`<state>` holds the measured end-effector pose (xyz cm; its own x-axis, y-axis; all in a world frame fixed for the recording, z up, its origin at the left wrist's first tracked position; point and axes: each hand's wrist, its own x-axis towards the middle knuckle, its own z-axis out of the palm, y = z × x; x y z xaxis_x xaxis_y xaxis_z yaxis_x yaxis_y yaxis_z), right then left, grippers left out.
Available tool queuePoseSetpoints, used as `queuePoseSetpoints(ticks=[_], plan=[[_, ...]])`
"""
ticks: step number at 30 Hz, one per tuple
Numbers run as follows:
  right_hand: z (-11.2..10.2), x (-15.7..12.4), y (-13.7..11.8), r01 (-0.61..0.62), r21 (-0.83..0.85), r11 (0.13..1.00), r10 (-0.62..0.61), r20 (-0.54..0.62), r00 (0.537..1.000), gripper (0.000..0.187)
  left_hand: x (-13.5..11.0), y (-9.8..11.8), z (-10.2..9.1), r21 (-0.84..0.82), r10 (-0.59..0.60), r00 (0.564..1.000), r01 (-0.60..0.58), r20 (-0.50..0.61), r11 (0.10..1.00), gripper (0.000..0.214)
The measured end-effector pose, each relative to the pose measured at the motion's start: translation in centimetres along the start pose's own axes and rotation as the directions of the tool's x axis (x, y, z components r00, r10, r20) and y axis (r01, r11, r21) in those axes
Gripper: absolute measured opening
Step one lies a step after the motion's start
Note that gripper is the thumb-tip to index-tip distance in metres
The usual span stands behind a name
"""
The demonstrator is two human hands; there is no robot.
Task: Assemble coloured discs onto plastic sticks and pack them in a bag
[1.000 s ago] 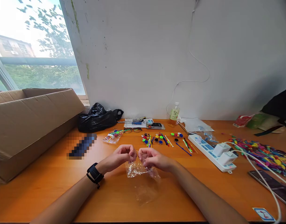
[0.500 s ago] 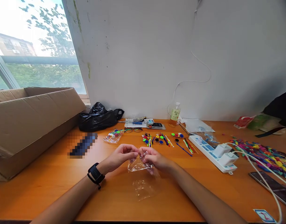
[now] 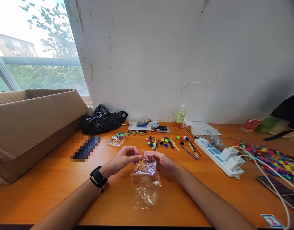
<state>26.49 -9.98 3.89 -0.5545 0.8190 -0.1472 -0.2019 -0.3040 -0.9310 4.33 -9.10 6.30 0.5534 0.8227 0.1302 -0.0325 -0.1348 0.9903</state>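
Note:
A clear plastic bag (image 3: 146, 180) hangs over the wooden table in front of me, its upper edge between my hands. My left hand (image 3: 127, 158) pinches that edge between thumb and fingers; a black watch is on this wrist. Close beside it, my right hand (image 3: 160, 160) pinches the same edge from the other side. Nothing shows inside the bag. Beyond my hands lie small groups of coloured plastic sticks (image 3: 170, 144) and round coloured discs (image 3: 166, 145). A filled clear bag (image 3: 117, 139) with similar coloured pieces rests behind my left hand.
A cardboard box (image 3: 38, 127) and a black plastic bag (image 3: 102, 119) stand at the left. Toward the right are a bottle (image 3: 179, 117), a white power strip (image 3: 218, 158) with cables, a coloured pile (image 3: 271, 159) and a phone (image 3: 281, 191). Glasses (image 3: 137, 132) lie at the back.
The bag, bunched up at my fingers before, now hangs longer and flatter below them. My hands have barely shifted.

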Motion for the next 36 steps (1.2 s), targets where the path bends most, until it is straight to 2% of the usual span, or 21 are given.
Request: queuePoseSetpoints(ticks=[3,6,10,14,16,18,21,24,26,31,33,36], plan=[[0.2,-0.2,-0.3,-0.017,-0.052,0.999,0.019,0.044,0.999,0.023,0.0,-0.1,-0.1,-0.014,0.023,1.0,-0.023,-0.01,1.0,0.034],[-0.3,0.3,-0.3,0.017,-0.098,0.995,-0.019,-0.023,1.0,0.028,0.1,-0.2,-0.4,-0.013,0.013,1.0,-0.013,-0.013,1.0,0.035],[-1.6,1.3,-0.2,0.12,-0.163,0.979,-0.144,-0.147,0.979,0.043,0.2,-0.2,-0.9,0.01,-0.002,0.999,0.002,-0.046,1.0,0.033],[-1.8,1.5,-0.2,0.253,-0.251,0.934,-0.311,-0.229,0.922,0.05,0.5,-0.6,-1.0,0.028,-0.005,0.99,0.009,-0.139,1.0,0.032],[-1.5,1.4,-0.1,0.276,-0.217,0.936,-0.324,-0.229,0.918,0.05,0.7,-0.9,-0.8,0.018,-0.008,0.986,0.011,-0.164,1.0,0.034],[-1.2,1.4,0.1,0.271,-0.161,0.949,-0.299,-0.189,0.935,0.052,0.7,-1.1,-0.6,0.002,-0.01,0.985,0.01,-0.17,1.0,0.036],[-1.3,1.6,0.5,0.265,-0.133,0.955,-0.282,-0.134,0.95,0.065,0.7,-1.1,-0.3,-0.038,-0.015,0.986,0.009,-0.166,0.999,0.038],[-1.6,1.6,0.6,0.288,-0.122,0.95,-0.301,-0.116,0.946,0.067,0.6,-1.0,-0.3,-0.117,-0.037,0.99,0.021,-0.14,0.993,0.039],[-1.6,1.6,0.4,0.31,-0.119,0.943,-0.322,-0.099,0.942,0.066,0.6,-1.1,-0.5,-0.212,-0.08,0.993,0.061,-0.084,0.975,0.036],[-1.2,1.1,-0.4,0.344,-0.136,0.929,-0.359,-0.107,0.927,0.062,0.7,-1.4,-1.3,-0.477,-0.169,0.981,0.195,0.098,0.857,0.031],[-1.0,1.0,-0.7,0.354,-0.147,0.924,-0.373,-0.132,0.918,0.061,0.7,-1.4,-1.5,-0.471,-0.16,0.978,0.206,0.137,0.858,0.028],[-0.8,0.8,-1.0,0.371,-0.178,0.911,-0.4,-0.166,0.901,0.059,0.6,-1.3,-1.4,-0.396,-0.136,0.982,0.179,0.135,0.901,0.022]])
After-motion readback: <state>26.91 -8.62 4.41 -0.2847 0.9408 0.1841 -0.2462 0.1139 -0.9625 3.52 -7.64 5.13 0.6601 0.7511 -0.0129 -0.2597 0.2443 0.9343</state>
